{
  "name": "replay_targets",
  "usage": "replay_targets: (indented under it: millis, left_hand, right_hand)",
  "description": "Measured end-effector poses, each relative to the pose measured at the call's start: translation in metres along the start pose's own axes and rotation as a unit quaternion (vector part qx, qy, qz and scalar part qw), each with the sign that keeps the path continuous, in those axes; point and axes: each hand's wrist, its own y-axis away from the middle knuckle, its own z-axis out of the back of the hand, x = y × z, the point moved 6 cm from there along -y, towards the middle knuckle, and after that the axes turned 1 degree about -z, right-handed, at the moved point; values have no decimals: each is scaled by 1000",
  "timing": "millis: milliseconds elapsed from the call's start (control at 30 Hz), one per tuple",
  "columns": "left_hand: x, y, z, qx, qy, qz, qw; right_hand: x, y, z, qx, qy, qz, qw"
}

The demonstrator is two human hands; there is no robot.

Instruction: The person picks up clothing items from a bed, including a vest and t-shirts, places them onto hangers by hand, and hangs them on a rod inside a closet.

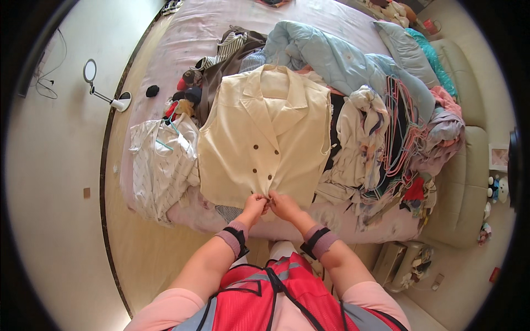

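Note:
A cream sleeveless vest [229, 149] with a wide notched collar lies spread out on the bed, its collar pointing away from me. Dark buttons run down its front in two rows. At its bottom hem, my left hand [255, 206] and my right hand [283, 206] meet, fingers pinched on the front edges near the lowest button. The fabric gathers into small creases there. My fingertips hide the exact spot they grip.
Left of the vest lies a white patterned shirt [149, 171] with a hanger. Right are rumpled clothes and a pile of pink and teal hangers [400, 132]. Behind it a pale blue quilt [317, 52] is bunched. A round mirror [90, 70] on a stand is at the left.

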Motion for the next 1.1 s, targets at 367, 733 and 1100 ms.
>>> replay_targets:
  millis: [367, 733, 1100]
  left_hand:
    - [-34, 38, 57, -29, -113, -59, 991]
    - [-22, 95, 131, -120, -15, -61, 991]
    - [-117, 119, 84, -141, -1, -207, 968]
  right_hand:
    - [4, -187, 272, -397, 168, 106, 896]
    - [-31, -268, 273, -252, 312, -98, 911]
    - [59, -123, 286, -477, 128, 160, 855]
